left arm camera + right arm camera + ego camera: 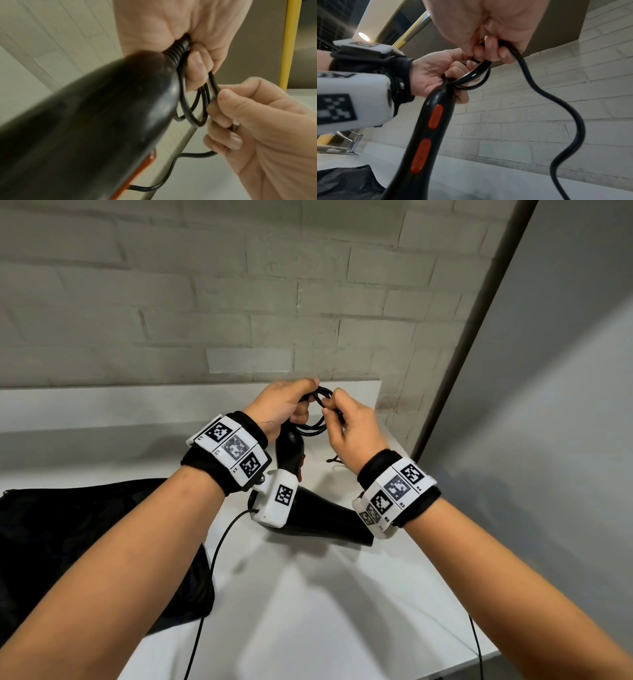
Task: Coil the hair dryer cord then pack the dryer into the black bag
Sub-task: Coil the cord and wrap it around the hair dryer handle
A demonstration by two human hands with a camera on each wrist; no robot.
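A black hair dryer (318, 515) with orange buttons (435, 116) hangs nozzle-down over the white table (342, 611). My left hand (284, 409) grips the end of its handle (109, 108) together with several loops of black cord (195, 106). My right hand (349, 426) pinches the cord (522, 65) right beside those loops, and the loose length (570, 121) trails down from it. The black bag (85, 549) lies flat on the table at the left, below my left forearm.
A white brick wall (239, 302) stands just behind the table. A grey panel (548, 371) closes the right side. Thin black cables (219, 559) run from the wrist cameras down over the table's front edge.
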